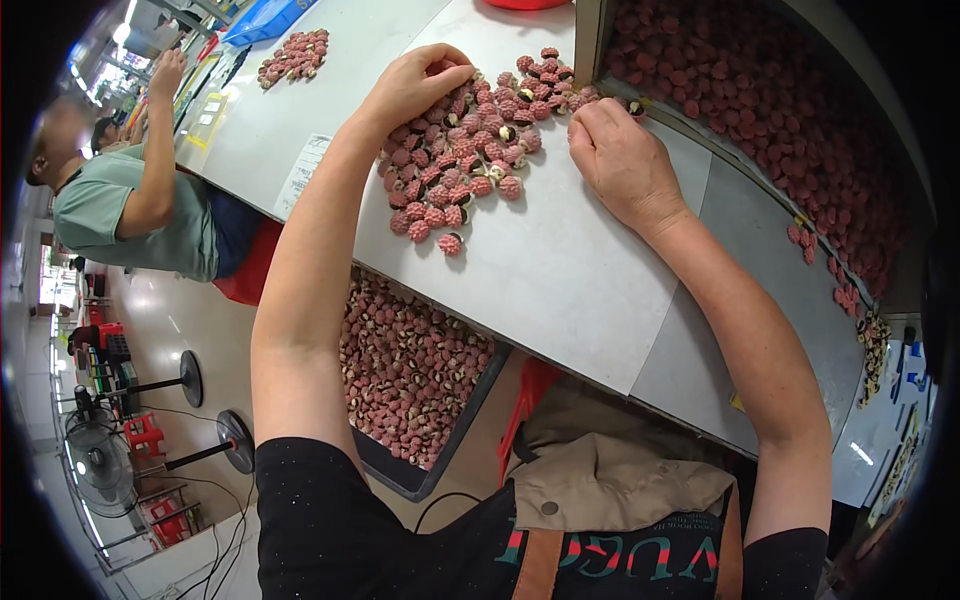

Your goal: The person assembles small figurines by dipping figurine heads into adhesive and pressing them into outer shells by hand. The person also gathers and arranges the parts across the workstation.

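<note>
A heap of small round pink knobbly pieces [455,160], some with dark and white centres, lies on the pale grey table [560,280]. My left hand [415,85] rests on the far left side of the heap, fingers curled down into the pieces. At the heap's right edge my right hand [620,155] lies knuckles up, its fingertips pinched among the pieces near the corner of a large tray [600,40]. What the fingers hold is hidden.
The large tray at the right holds several darker red pieces [760,110]. A dark bin [415,370] full of pink pieces sits below the table edge at my lap. Another person [130,200] sits at the left, with a second small pile [295,55] nearby. A fan [100,460] stands on the floor.
</note>
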`<action>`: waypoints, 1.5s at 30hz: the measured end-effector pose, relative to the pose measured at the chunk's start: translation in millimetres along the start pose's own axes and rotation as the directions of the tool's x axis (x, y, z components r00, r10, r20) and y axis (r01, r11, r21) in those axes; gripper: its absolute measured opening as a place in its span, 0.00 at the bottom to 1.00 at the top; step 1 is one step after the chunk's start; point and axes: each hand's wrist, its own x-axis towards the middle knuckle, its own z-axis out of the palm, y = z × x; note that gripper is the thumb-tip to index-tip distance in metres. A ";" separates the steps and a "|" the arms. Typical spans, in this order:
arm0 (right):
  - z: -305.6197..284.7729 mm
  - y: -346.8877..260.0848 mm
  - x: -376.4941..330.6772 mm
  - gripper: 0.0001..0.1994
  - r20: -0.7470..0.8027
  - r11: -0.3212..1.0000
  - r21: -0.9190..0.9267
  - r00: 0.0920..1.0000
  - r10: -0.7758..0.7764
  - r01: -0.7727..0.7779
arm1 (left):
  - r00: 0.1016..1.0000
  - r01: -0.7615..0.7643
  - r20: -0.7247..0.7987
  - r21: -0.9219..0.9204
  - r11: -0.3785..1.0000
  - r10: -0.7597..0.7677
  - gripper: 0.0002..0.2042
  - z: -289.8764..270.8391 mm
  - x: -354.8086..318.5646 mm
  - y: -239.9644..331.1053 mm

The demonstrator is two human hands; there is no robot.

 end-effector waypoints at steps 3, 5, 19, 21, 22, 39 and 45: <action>-3.1 -2.7 -2.2 0.06 -0.007 1.000 -0.011 1.000 -0.003 0.003 | 1.000 0.004 0.012 0.029 1.000 -0.004 0.16 -6.9 -15.2 5.3; -5.3 -6.2 -2.9 0.06 -0.010 1.000 -0.018 1.000 -0.007 0.007 | 1.000 0.002 0.029 0.054 0.999 -0.004 0.17 -15.2 -22.5 5.8; 1.7 -106.6 -17.7 0.24 -0.030 0.881 0.248 0.912 -0.409 0.404 | 0.998 -0.055 -0.027 0.269 0.962 0.065 0.19 -19.5 -34.8 4.7; 14.9 -124.9 -17.8 0.24 -0.008 0.870 0.244 0.898 -0.440 0.429 | 0.996 -0.072 -0.036 0.268 0.961 0.084 0.17 -17.4 -35.4 2.8; 22.3 -127.7 -16.2 0.24 -0.006 0.885 0.194 0.902 -0.431 0.424 | 0.995 -0.077 -0.034 0.266 0.961 0.089 0.17 -16.0 -35.8 2.5; 40.2 -117.0 -16.5 0.11 -0.073 0.994 -0.068 0.993 -0.091 0.086 | 0.990 -0.036 -0.114 0.385 0.922 0.086 0.21 -15.8 -84.6 8.4; 38.0 -114.4 -20.1 0.13 -0.092 0.994 -0.104 0.995 -0.042 0.032 | 0.988 -0.063 -0.109 0.383 0.922 0.113 0.19 -14.9 -95.2 20.7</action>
